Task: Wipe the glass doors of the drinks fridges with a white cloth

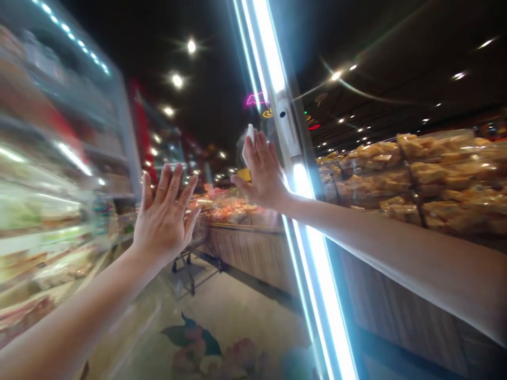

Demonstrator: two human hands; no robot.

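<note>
The left hand [161,227] is raised, fingers fanned apart; the right hand [264,180] is flat, fingers slightly apart, over a white cloth [249,134] showing past its fingertips, its forearm before a bright light strip [322,279]; palm contact I cannot tell

L hand [163,219] raised, palm fwd, fingers [172,183] apart; R hand [264,177] higher, thumb [241,186] out; both arms [396,240] outstretched
</note>
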